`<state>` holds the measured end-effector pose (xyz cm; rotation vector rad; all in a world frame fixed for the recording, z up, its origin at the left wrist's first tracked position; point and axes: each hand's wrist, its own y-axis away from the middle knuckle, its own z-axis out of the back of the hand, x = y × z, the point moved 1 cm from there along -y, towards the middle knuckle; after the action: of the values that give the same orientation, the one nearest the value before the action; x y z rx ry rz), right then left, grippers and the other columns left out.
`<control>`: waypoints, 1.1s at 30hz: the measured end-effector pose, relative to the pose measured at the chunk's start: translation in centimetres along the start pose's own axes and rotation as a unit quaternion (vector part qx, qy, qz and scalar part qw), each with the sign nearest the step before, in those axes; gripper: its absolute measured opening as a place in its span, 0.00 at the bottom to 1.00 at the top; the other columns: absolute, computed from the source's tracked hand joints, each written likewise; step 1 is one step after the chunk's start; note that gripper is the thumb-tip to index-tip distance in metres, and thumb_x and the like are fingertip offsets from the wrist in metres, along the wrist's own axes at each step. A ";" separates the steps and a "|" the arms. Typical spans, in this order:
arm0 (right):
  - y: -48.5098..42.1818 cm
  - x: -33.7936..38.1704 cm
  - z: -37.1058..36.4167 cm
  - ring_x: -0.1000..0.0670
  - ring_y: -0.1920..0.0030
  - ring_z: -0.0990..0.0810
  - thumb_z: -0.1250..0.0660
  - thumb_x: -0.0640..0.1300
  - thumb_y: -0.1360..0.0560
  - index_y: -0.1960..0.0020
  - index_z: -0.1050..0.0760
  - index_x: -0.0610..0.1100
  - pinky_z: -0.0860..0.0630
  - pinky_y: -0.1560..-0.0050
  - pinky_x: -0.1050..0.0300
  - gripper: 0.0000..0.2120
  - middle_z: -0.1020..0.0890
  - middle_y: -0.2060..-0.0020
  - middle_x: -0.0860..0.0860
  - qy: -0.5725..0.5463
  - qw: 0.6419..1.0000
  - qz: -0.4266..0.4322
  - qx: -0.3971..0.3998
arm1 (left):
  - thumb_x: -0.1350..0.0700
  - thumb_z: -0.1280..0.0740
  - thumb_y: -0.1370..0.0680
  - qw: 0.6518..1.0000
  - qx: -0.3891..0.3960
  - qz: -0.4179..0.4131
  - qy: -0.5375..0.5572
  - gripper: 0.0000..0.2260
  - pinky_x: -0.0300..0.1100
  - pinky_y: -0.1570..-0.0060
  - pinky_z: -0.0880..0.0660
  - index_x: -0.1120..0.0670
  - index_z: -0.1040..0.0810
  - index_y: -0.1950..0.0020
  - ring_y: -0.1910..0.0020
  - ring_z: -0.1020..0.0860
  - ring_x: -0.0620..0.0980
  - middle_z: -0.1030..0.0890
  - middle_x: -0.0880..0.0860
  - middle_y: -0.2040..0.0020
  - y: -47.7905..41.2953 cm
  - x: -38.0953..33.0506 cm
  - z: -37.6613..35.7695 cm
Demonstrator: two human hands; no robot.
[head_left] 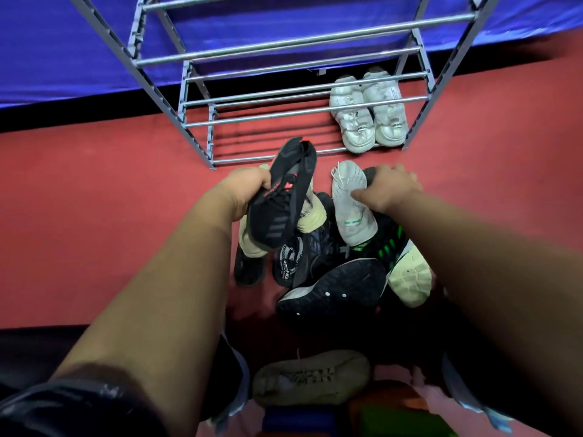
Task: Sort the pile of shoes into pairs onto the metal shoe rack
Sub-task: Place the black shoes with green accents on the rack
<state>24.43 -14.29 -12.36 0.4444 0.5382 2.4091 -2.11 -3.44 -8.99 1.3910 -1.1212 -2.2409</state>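
Red carpet-like flooring [94, 190] runs under everything, with shiny blue fabric [63, 42] hanging behind a grey metal shoe rack [195, 143] made of thin round chrome bars on angled side posts. So far only one pair is parked on it: two chunky white leather-look sneakers [367, 111] sitting side by side at the right end of the lowest bars. Everything else is in a messy heap of shoes [331, 257] on the floor just in front of the rack, mostly dark knit uppers, pale foamy soles and one with bright green stripes. The left hand [249, 190] has its fingers wrapped tight around a black knit running shoe with grey stripes and orange-red accents [284, 200], lifted clear above the heap, toe pointing at the rack. The right hand [389, 187] is down on the far side of the heap, fingers curled over something dark next to a white mesh sneaker with a green tab [351, 203], thumb touching that white one; can't really tell if it's properly gripping or just rummaging. My read: this is the matching step, one black shoe in hand and the hunt on for its twin. Next move probably means digging the partner out from under that tangle without toppling the rest, then setting both on a free stretch of bars, soles flat so they don't slip through the gaps.
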 end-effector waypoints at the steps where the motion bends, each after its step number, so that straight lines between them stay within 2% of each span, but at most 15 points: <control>1: -0.1 -0.1 0.1 0.34 0.30 0.30 0.33 0.69 0.27 0.28 0.28 0.44 0.31 0.33 0.43 0.38 0.26 0.31 0.40 0.021 1.000 -0.007 0.014 | 0.59 0.37 0.38 1.000 -0.009 0.002 0.019 0.16 0.48 0.59 0.24 0.57 0.23 0.51 0.59 0.22 0.57 0.21 0.62 0.54 -0.1 0.1 0.0; 4: -0.1 -0.4 -0.2 0.35 0.27 0.35 0.38 0.66 0.24 0.34 0.22 0.46 0.34 0.33 0.43 0.30 0.23 0.32 0.41 0.091 0.994 -0.002 0.065 | 0.54 0.33 0.28 0.998 -0.019 0.011 0.059 0.10 0.53 0.55 0.17 0.56 0.20 0.49 0.57 0.18 0.57 0.17 0.58 0.54 0.0 0.6 -0.2; 7: 0.1 -0.5 -0.6 0.35 0.24 0.40 0.35 0.60 0.24 0.36 0.20 0.46 0.38 0.27 0.40 0.24 0.24 0.30 0.42 0.130 0.988 -0.014 0.085 | 0.56 0.35 0.18 0.994 -0.005 0.022 0.103 0.05 0.43 0.68 0.18 0.55 0.20 0.48 0.63 0.18 0.52 0.17 0.54 0.55 0.1 1.2 -0.6; 9: 0.3 -0.3 -0.8 0.36 0.25 0.38 0.39 0.60 0.21 0.39 0.19 0.47 0.37 0.29 0.42 0.21 0.22 0.33 0.43 0.112 0.991 -0.003 0.072 | 0.58 0.36 0.16 0.994 0.002 0.028 0.105 0.06 0.41 0.71 0.19 0.56 0.21 0.50 0.65 0.17 0.50 0.17 0.54 0.56 -0.4 1.7 -0.7; 13: 0.6 0.1 -0.4 0.35 0.31 0.31 0.41 0.55 0.20 0.31 0.24 0.48 0.34 0.34 0.45 0.22 0.24 0.34 0.43 0.075 0.997 0.001 0.004 | 0.61 0.38 0.15 0.993 0.071 0.005 0.092 0.12 0.46 0.53 0.17 0.56 0.18 0.35 0.57 0.15 0.52 0.14 0.57 0.46 -1.0 2.1 -1.2; 15: 0.3 -0.3 0.0 0.35 0.31 0.31 0.38 0.54 0.22 0.26 0.29 0.47 0.34 0.33 0.44 0.26 0.28 0.30 0.42 0.064 0.996 -0.068 0.001 | 0.62 0.38 0.15 0.996 0.074 -0.035 0.036 0.16 0.39 0.55 0.16 0.50 0.19 0.30 0.55 0.16 0.50 0.13 0.53 0.47 -0.7 1.5 -1.5; 17: 0.1 -1.3 0.1 0.35 0.30 0.29 0.35 0.53 0.24 0.26 0.30 0.43 0.31 0.32 0.43 0.29 0.28 0.29 0.41 0.041 0.989 -0.141 0.033 | 0.62 0.36 0.14 0.995 0.024 -0.077 -0.056 0.17 0.33 0.56 0.20 0.46 0.21 0.29 0.53 0.17 0.49 0.16 0.48 0.49 -0.7 1.3 -1.6; 19: 0.0 -2.3 0.0 0.36 0.35 0.22 0.34 0.49 0.24 0.32 0.26 0.38 0.23 0.38 0.46 0.24 0.22 0.34 0.39 -0.002 0.989 -0.134 0.069 | 0.61 0.35 0.14 0.987 -0.030 -0.098 -0.124 0.14 0.42 0.42 0.20 0.50 0.18 0.31 0.44 0.17 0.54 0.16 0.51 0.42 -1.6 1.5 -1.6; 21: 0.2 -2.9 -0.2 0.35 0.41 0.18 0.33 0.46 0.25 0.39 0.25 0.37 0.19 0.45 0.48 0.18 0.20 0.38 0.37 -0.042 0.990 -0.123 0.060 | 0.60 0.34 0.16 0.975 -0.072 -0.087 -0.192 0.13 0.48 0.37 0.21 0.51 0.18 0.32 0.40 0.18 0.58 0.16 0.57 0.37 -2.5 1.9 -1.5; 24: 0.7 -2.6 -0.5 0.33 0.35 0.22 0.33 0.48 0.25 0.29 0.30 0.40 0.22 0.36 0.42 0.26 0.26 0.33 0.38 -0.042 0.990 -0.126 0.043 | 0.60 0.34 0.20 0.915 -0.133 -0.090 -0.370 0.18 0.49 0.35 0.24 0.49 0.19 0.31 0.34 0.23 0.60 0.21 0.57 0.33 -2.4 1.9 -1.9; 26: 0.9 -2.3 -0.8 0.32 0.32 0.26 0.34 0.50 0.23 0.26 0.33 0.41 0.26 0.32 0.40 0.28 0.30 0.30 0.39 -0.015 0.993 -0.107 0.047 | 0.61 0.35 0.22 0.894 -0.168 -0.161 -0.383 0.15 0.48 0.36 0.24 0.51 0.16 0.39 0.36 0.24 0.60 0.21 0.56 0.37 -1.4 1.4 -2.8; 27: 0.9 -2.2 -0.9 0.31 0.31 0.26 0.35 0.50 0.23 0.26 0.34 0.41 0.27 0.32 0.40 0.28 0.30 0.30 0.39 -0.009 0.994 -0.099 0.047 | 0.62 0.35 0.23 0.898 -0.143 -0.196 -0.366 0.11 0.48 0.39 0.22 0.52 0.15 0.46 0.41 0.21 0.58 0.18 0.55 0.42 -0.8 1.2 -3.4; 29: 0.9 -2.2 -0.8 0.31 0.31 0.27 0.35 0.49 0.23 0.25 0.34 0.41 0.27 0.32 0.40 0.28 0.31 0.30 0.39 -0.006 0.994 -0.096 0.046 | 0.58 0.32 0.22 0.917 0.049 -0.195 -0.345 0.04 0.47 0.46 0.19 0.54 0.17 0.53 0.51 0.18 0.54 0.16 0.52 0.50 0.7 1.2 -5.4; 31: 0.8 -2.2 -0.8 0.31 0.31 0.27 0.35 0.49 0.22 0.25 0.34 0.41 0.27 0.32 0.41 0.28 0.31 0.30 0.39 -0.007 0.994 -0.099 0.046 | 0.50 0.28 0.19 0.862 0.295 -0.098 -0.400 0.11 0.48 0.43 0.20 0.53 0.18 0.40 0.46 0.18 0.51 0.17 0.50 0.43 2.7 1.8 -7.9; 33: 0.9 -2.2 -0.7 0.31 0.31 0.27 0.35 0.50 0.22 0.25 0.34 0.42 0.28 0.32 0.41 0.28 0.30 0.30 0.39 -0.010 0.994 -0.098 0.046 | 0.43 0.26 0.22 0.788 0.381 -0.040 -0.481 0.27 0.51 0.33 0.23 0.51 0.24 0.26 0.35 0.21 0.51 0.20 0.50 0.32 3.5 3.5 -10.2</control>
<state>25.35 -16.52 -12.98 0.4329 0.6543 2.1965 4.26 -12.57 -11.07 0.2892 -2.5279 -2.7345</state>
